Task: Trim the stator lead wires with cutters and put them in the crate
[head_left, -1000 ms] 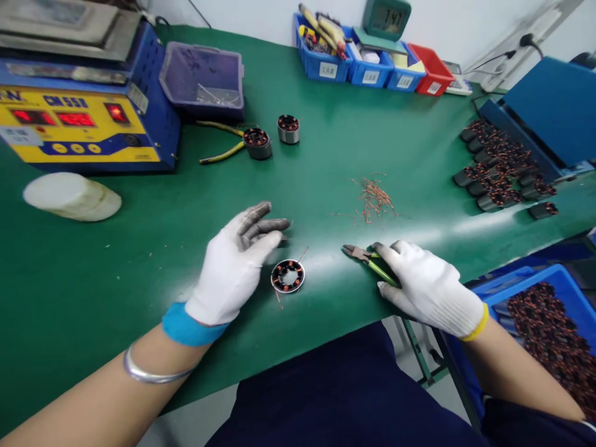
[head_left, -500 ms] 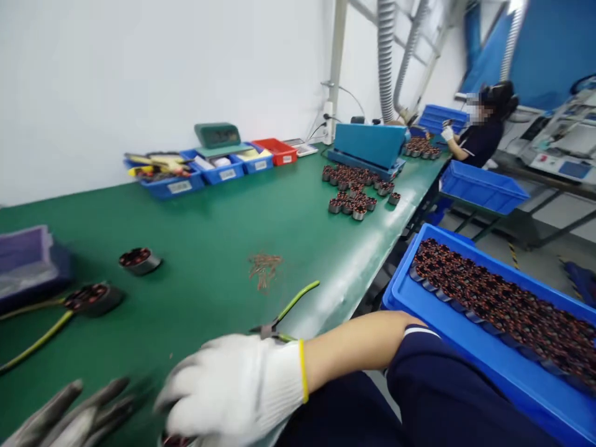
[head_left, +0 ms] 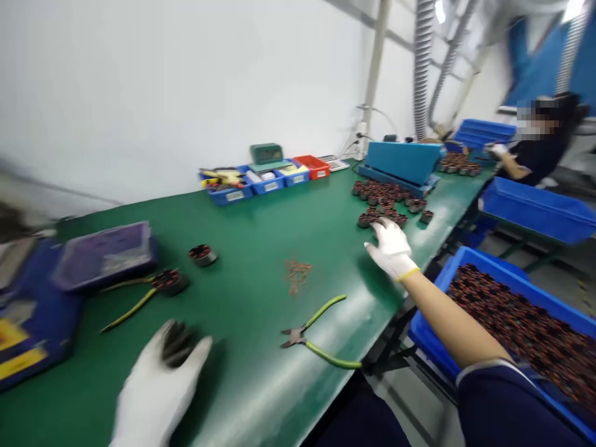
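Observation:
My left hand (head_left: 161, 385), in a white glove with grey fingertips, is low over the bench at left, fingers bent and thumb apart; nothing shows in it. My right hand (head_left: 390, 245) reaches out at the near edge of a cluster of wound copper cores (head_left: 384, 194), its fingers spread and overlapping the closest ones. Whether the fingertips touch a core is unclear. Between my hands lie green-handled cutters (head_left: 295, 336), jaws pointing left, and a small pile of copper wire bits (head_left: 297, 273). One core (head_left: 202, 254) stands alone; another (head_left: 171, 282) rests by a second green-handled tool (head_left: 135, 308).
At left are a purple bin (head_left: 105, 257) and a blue case (head_left: 41, 310). Small blue bins (head_left: 234, 195) and a red bin (head_left: 315, 166) line the wall. A blue metal box (head_left: 403, 162) stands behind the cores. A core-filled blue crate (head_left: 437, 344) is at right; a person (head_left: 540, 149) sits beyond.
My right hand has moved from the near edge of the bench out to the core cluster. My left hand now shows more fully, with bent fingers. The view has shifted left.

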`<act>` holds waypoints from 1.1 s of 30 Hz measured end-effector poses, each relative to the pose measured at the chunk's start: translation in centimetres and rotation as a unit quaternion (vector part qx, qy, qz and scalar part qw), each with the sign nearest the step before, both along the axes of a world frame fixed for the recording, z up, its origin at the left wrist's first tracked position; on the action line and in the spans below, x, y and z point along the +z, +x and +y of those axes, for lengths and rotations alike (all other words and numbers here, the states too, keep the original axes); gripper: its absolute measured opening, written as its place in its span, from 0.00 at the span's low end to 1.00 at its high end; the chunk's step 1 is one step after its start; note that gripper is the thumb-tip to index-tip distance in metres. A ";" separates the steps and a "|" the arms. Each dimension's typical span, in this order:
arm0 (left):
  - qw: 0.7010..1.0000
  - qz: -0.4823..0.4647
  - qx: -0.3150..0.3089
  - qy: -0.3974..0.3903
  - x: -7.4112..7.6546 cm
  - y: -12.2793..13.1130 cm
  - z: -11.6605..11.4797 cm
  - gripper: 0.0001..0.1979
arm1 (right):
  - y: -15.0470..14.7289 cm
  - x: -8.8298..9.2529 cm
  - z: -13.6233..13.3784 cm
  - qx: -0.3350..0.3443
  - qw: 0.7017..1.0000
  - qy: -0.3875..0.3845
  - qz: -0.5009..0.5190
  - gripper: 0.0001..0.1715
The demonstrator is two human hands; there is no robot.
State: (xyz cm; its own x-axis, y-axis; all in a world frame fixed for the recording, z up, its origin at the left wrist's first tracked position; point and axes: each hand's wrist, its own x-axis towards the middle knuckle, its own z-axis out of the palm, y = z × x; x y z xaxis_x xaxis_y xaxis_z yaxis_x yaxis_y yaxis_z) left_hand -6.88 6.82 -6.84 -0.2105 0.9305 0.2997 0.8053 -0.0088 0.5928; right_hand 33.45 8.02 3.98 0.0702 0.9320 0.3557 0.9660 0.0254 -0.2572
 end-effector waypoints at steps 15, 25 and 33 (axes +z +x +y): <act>0.982 0.154 0.108 0.020 3.3 -1.3 11.0 0.34 | -2.8 -8.0 -8.6 0.229 0.972 -0.019 -0.047 0.24; 0.983 -0.084 -0.139 -0.080 3.0 2.6 -6.4 0.52 | -5.9 -4.5 -6.1 0.136 0.987 -0.041 -0.072 0.28; 0.962 -0.188 -0.119 -0.160 4.5 3.5 -8.5 0.60 | -19.5 -3.3 -4.6 0.336 0.889 -0.274 0.148 0.17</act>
State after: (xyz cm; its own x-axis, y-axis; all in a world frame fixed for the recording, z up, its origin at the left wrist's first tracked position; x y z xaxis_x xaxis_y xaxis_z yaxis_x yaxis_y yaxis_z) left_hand -3.35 -1.67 -2.34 -0.0172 0.9977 -0.0660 0.5307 0.0651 0.8451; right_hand 13.92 3.37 0.71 -0.5532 0.8262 -0.1068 0.6682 0.3634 -0.6492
